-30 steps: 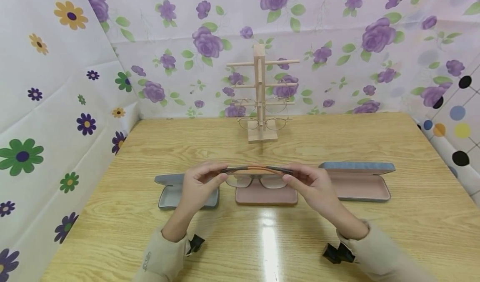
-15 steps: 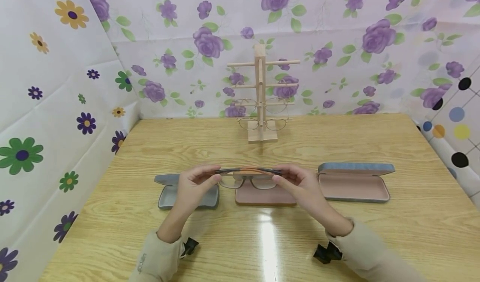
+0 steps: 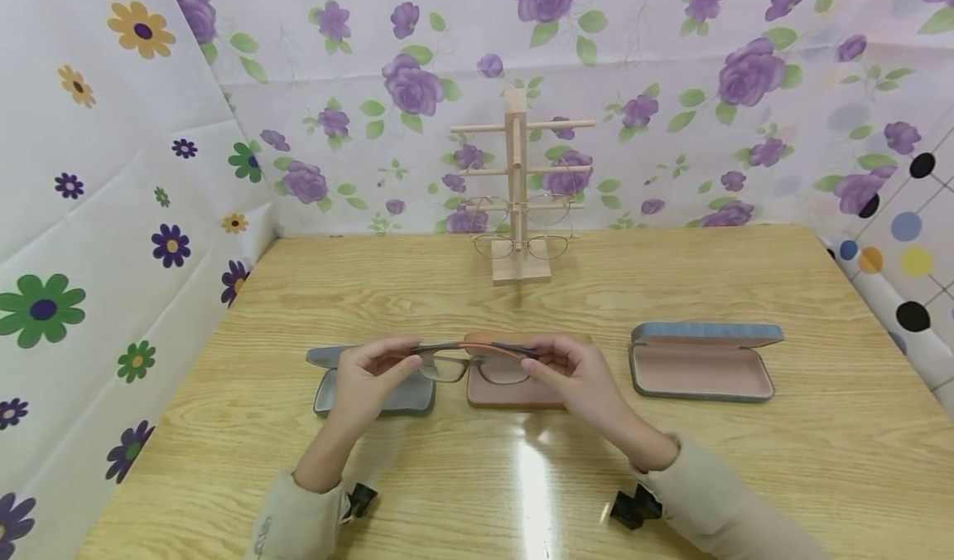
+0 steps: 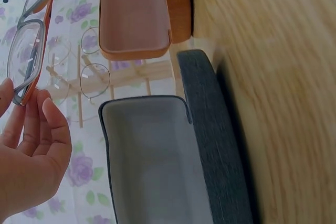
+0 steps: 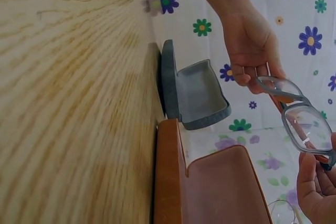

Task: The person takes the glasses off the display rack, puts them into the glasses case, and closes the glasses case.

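Note:
A pair of eyeglasses (image 3: 445,369) with a grey front and orange-and-dark temples is held between both hands, its temples folded. My left hand (image 3: 365,380) pinches one end between thumb and fingers; my right hand (image 3: 574,378) pinches the other end. The glasses hang above two open glasses cases. One is a grey case (image 3: 417,394), partly hidden behind the left hand. Beside it lies an orange-brown case (image 3: 492,394) with pink lining, its right part covered by the right hand. In the right wrist view, the lenses (image 5: 307,127) face the camera.
Further right, a blue glasses case (image 3: 701,371) with pink lining lies open. A wooden display stand (image 3: 516,154) at the back bears wire-rimmed glasses (image 3: 547,248) on its lower pegs. Flowered cloth (image 3: 335,63) hangs behind the wooden table (image 3: 358,287).
Both hands have carried the eyeglasses to the left and a little toward the body, from over the orange-brown case to between it and the grey one. The cases stay put.

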The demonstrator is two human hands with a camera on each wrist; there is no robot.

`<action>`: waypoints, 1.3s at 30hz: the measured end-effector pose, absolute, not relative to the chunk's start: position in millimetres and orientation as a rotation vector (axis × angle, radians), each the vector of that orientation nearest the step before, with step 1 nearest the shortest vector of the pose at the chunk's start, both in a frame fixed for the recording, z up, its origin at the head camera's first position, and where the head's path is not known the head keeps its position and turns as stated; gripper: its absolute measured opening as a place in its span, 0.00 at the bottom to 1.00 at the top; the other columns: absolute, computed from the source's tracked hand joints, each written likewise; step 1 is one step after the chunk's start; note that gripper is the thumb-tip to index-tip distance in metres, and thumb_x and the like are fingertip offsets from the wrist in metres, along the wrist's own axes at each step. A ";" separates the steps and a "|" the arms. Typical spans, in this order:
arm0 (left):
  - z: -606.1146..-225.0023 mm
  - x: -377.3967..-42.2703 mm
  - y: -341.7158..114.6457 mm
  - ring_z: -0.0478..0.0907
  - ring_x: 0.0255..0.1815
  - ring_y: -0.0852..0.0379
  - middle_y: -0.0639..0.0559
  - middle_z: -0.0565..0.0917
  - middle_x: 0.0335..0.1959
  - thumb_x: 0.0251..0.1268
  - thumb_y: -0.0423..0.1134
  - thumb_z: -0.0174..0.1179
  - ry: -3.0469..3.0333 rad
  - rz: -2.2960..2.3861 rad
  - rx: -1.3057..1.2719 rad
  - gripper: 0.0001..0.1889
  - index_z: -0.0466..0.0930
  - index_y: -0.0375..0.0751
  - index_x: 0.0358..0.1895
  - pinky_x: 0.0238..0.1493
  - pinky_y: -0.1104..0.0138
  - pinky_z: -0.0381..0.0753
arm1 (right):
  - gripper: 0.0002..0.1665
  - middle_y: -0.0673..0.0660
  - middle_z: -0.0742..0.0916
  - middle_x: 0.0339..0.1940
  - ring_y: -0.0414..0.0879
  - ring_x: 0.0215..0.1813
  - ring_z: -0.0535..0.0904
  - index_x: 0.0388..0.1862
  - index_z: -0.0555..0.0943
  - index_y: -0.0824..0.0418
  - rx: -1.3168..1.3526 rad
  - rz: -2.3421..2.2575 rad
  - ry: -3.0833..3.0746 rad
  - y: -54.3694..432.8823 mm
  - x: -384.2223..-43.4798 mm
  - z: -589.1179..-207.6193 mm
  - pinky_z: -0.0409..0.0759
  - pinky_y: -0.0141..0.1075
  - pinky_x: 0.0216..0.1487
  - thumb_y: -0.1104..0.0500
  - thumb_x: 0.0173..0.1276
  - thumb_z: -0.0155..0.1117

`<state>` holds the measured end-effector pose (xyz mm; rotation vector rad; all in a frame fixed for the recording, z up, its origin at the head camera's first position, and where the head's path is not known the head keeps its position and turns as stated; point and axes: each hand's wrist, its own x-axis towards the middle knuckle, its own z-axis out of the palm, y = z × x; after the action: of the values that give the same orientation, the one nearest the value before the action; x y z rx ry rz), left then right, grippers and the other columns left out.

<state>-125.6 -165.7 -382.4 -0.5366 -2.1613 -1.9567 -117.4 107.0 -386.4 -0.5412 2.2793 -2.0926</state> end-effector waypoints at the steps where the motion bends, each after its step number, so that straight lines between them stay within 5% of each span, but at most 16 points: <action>1: -382.5 -125.1 -166.9 0.79 0.37 0.62 0.57 0.82 0.36 0.53 0.21 0.60 -2.166 -1.954 -0.531 0.11 0.76 0.19 0.40 0.39 0.72 0.78 | 0.15 0.64 0.82 0.36 0.42 0.36 0.79 0.45 0.77 0.74 -0.549 -2.099 2.269 105.8 -117.5 -387.3 0.80 0.33 0.37 0.67 0.60 0.62; 31: -394.1 -117.8 -200.2 0.79 0.37 0.63 0.59 0.82 0.34 0.53 0.22 0.60 -2.247 -1.888 -0.352 0.11 0.77 0.20 0.40 0.38 0.73 0.78 | 0.16 0.59 0.83 0.37 0.43 0.34 0.79 0.45 0.79 0.67 -0.555 -1.987 2.277 72.2 -121.2 -401.0 0.80 0.35 0.34 0.60 0.61 0.64; 39: -395.3 -115.0 -209.5 0.79 0.36 0.63 0.59 0.82 0.34 0.53 0.24 0.61 -2.268 -1.855 -0.320 0.10 0.78 0.20 0.39 0.37 0.73 0.78 | 0.15 0.61 0.84 0.36 0.52 0.34 0.80 0.45 0.79 0.69 -0.585 -2.005 2.251 61.6 -122.5 -404.3 0.80 0.36 0.34 0.62 0.61 0.63</action>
<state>-115.0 -209.5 -395.3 -0.3202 -2.2678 -1.8552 -122.5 61.6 -404.3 -0.5853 2.2513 -2.0047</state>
